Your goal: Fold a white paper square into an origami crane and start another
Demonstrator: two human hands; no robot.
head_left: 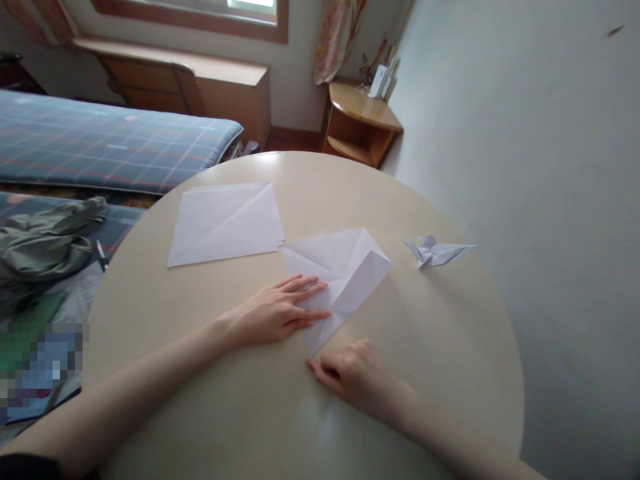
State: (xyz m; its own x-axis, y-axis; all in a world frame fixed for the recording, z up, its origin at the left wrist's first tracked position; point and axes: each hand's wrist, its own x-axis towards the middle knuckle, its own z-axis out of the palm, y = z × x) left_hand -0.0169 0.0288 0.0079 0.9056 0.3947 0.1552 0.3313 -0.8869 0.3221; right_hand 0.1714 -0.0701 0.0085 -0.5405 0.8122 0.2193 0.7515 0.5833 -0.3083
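Observation:
A creased white sheet of paper (353, 272) lies on the round table, its right side folded up and over into a raised flap. My left hand (280, 312) rests flat on the paper's lower left part, fingers spread. At the paper's lowest corner is my right hand (357, 373), its fingers curled in and its thumb tip beside that corner. Whether the thumb touches the paper I cannot tell. Farther right stands a folded paper crane (434, 253). Up and to the left lie flat white sheets (225, 223) with a diagonal crease, their right corner close to the paper under my hand.
The cream round table (320, 180) has a white wall (565, 200) close on its right. Left of it are a plaid mattress (115, 143) and a crumpled grey-green cloth (47, 240). Behind stand a wooden desk (225, 70) and a corner shelf (363, 107).

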